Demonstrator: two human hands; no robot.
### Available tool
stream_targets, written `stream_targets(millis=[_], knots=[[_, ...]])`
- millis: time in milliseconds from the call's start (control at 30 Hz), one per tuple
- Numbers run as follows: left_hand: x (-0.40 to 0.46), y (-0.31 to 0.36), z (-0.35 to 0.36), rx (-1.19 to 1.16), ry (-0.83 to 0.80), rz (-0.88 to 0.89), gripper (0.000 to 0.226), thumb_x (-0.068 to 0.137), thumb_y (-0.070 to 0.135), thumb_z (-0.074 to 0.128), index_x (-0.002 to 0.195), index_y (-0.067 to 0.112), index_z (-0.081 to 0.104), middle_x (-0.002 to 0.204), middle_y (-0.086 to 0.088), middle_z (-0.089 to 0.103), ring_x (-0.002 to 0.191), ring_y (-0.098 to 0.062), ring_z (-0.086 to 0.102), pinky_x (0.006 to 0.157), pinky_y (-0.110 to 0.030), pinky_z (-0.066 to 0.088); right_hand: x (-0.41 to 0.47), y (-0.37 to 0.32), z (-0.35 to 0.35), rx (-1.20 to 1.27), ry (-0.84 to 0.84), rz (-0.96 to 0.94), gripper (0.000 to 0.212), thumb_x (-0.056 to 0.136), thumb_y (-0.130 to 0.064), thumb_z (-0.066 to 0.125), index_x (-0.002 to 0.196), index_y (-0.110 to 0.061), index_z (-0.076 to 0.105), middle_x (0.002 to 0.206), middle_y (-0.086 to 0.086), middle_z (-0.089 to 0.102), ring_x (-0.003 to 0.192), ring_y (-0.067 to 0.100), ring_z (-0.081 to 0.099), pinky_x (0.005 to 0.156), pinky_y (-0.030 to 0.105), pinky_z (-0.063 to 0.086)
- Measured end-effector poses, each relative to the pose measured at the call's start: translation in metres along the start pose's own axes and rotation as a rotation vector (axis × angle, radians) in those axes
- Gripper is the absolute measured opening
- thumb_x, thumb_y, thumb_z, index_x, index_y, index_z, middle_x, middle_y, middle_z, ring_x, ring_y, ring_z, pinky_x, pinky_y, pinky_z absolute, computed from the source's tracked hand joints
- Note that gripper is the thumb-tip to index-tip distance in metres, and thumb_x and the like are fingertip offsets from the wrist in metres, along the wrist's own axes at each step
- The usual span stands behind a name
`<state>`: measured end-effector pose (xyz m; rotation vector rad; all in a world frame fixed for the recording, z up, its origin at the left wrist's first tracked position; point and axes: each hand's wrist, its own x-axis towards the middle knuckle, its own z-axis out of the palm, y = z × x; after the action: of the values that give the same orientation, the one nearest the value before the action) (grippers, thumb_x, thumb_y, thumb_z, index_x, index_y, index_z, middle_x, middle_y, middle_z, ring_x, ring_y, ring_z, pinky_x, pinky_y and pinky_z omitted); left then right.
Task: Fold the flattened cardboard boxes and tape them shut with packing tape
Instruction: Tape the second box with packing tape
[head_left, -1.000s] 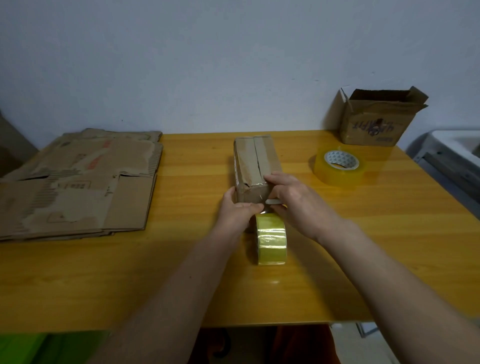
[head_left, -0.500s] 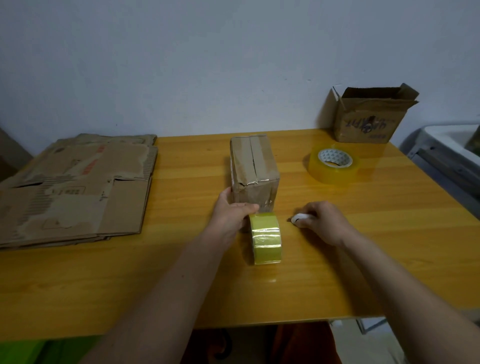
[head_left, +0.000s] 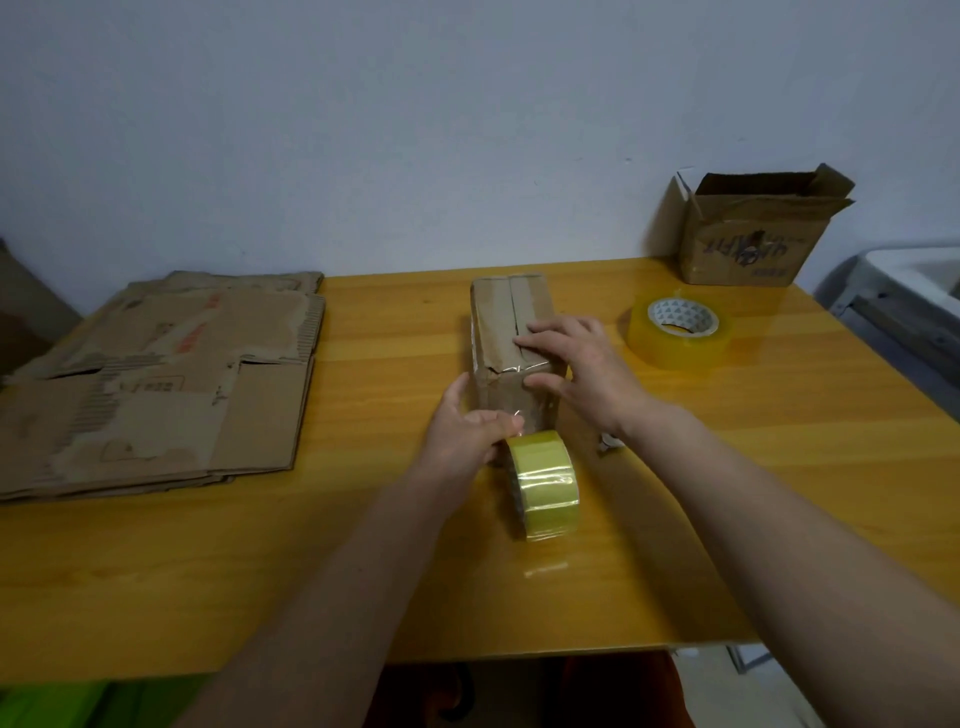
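A small folded cardboard box (head_left: 511, 348) stands at the middle of the yellow wooden table (head_left: 363, 561), its top flaps meeting along a central seam, clear tape glinting over the near top edge. The right hand (head_left: 576, 364) lies on the box's top right part — fingers straight and slightly spread, pressing down across the flap, thumb against the near face. The left hand (head_left: 470, 431) is at the box's near left corner, thumb and fingers pinching the clear tape end where it meets a yellow tape roll (head_left: 545, 483) standing on edge just in front of the box. A second, wider tape roll (head_left: 678, 332) lies flat to the right, its white core printed with small triangles. Flattened boxes (head_left: 161, 379) are stacked at the left edge — red and dark print, too worn to read. An open box (head_left: 753, 234) at the far right corner bears dark lettering, illegible. A small white object (head_left: 608, 441) beneath the right wrist cannot be identified.
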<state>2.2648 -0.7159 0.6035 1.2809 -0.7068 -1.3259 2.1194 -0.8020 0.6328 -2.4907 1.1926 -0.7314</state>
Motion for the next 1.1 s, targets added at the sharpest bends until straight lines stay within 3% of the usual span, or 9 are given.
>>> stream_targets(millis=[100,200,300,467,600,700,800,967,1100], knots=[[-0.004,0.001,-0.005,0.047,0.003,0.024,0.084,0.082,-0.006,0.068,0.150,0.015,0.022,0.091,-0.010,0.069,0.092,-0.025,0.067,0.097,-0.051,0.049,0.001,-0.001,0.006,0.034,0.045,0.032,0.052,0.079,-0.029,0.074,0.129,-0.026,0.057,0.135,-0.006,0.048,0.124,0.017,0.028,0.102,0.024,0.024],[-0.009,0.001,-0.009,0.116,0.056,0.068,0.061,0.082,-0.002,0.070,0.134,0.009,0.039,0.089,-0.007,0.069,0.091,-0.023,0.067,0.095,-0.046,0.052,0.002,-0.008,0.013,0.080,0.100,0.099,0.054,0.073,-0.030,0.079,0.122,-0.023,0.059,0.126,-0.004,0.048,0.120,0.016,0.028,0.097,0.022,0.025],[-0.016,0.003,-0.017,0.140,0.130,0.154,0.041,0.085,0.002,0.069,0.114,0.019,0.045,0.088,-0.007,0.069,0.090,-0.023,0.067,0.087,-0.039,0.054,0.006,-0.019,0.017,0.058,0.148,0.146,0.054,0.067,-0.036,0.083,0.113,-0.020,0.059,0.118,-0.003,0.044,0.118,0.016,0.027,0.092,0.020,0.024],[-0.031,0.024,-0.038,0.264,0.186,0.381,0.022,0.092,-0.002,0.056,0.094,0.020,0.052,0.074,-0.003,0.066,0.074,-0.010,0.063,0.074,-0.019,0.051,0.008,-0.025,0.015,-0.078,0.056,0.166,0.059,0.065,-0.030,0.086,0.115,-0.019,0.056,0.142,0.007,0.031,0.133,0.025,0.023,0.104,0.037,0.034],[-0.038,0.039,-0.052,0.482,0.275,0.466,0.032,0.095,-0.005,0.046,0.079,0.017,0.063,0.084,0.002,0.064,0.075,0.004,0.058,0.066,-0.008,0.043,0.010,-0.026,0.011,-0.131,-0.027,0.179,0.064,0.066,-0.020,0.085,0.121,-0.019,0.053,0.151,0.011,0.028,0.138,0.027,0.021,0.109,0.039,0.029],[-0.038,0.050,-0.060,0.655,0.442,0.483,0.037,0.099,-0.002,0.038,0.097,0.020,0.067,0.107,-0.002,0.059,0.091,-0.003,0.054,0.076,-0.007,0.038,0.008,-0.030,0.007,-0.113,-0.051,0.182,0.061,0.069,-0.015,0.083,0.123,-0.021,0.055,0.151,0.009,0.030,0.137,0.028,0.023,0.109,0.038,0.026],[-0.033,0.061,-0.063,0.819,0.549,0.437,0.032,0.101,0.008,0.041,0.127,0.015,0.059,0.127,-0.003,0.046,0.114,-0.013,0.046,0.094,-0.018,0.033,0.003,-0.034,0.000,-0.045,-0.062,0.170,0.052,0.072,-0.010,0.080,0.119,-0.021,0.061,0.148,0.005,0.035,0.135,0.025,0.026,0.108,0.034,0.027],[-0.017,0.068,-0.059,1.013,0.509,0.368,0.056,0.096,0.034,0.053,0.146,0.012,0.037,0.138,-0.005,0.034,0.132,-0.022,0.033,0.113,-0.039,0.029,-0.006,-0.043,-0.011,0.126,-0.132,0.136,0.039,0.076,-0.004,0.076,0.113,-0.016,0.069,0.145,0.003,0.042,0.132,0.023,0.037,0.110,0.033,0.033],[-0.008,0.064,-0.046,0.997,0.440,0.313,0.075,0.092,0.052,0.053,0.150,0.011,0.027,0.144,-0.005,0.026,0.137,-0.021,0.025,0.114,-0.037,0.025,-0.018,-0.048,-0.013,0.137,-0.192,0.089,0.038,0.077,-0.007,0.076,0.113,-0.016,0.070,0.145,0.001,0.043,0.125,0.021,0.045,0.099,0.022,0.035]])
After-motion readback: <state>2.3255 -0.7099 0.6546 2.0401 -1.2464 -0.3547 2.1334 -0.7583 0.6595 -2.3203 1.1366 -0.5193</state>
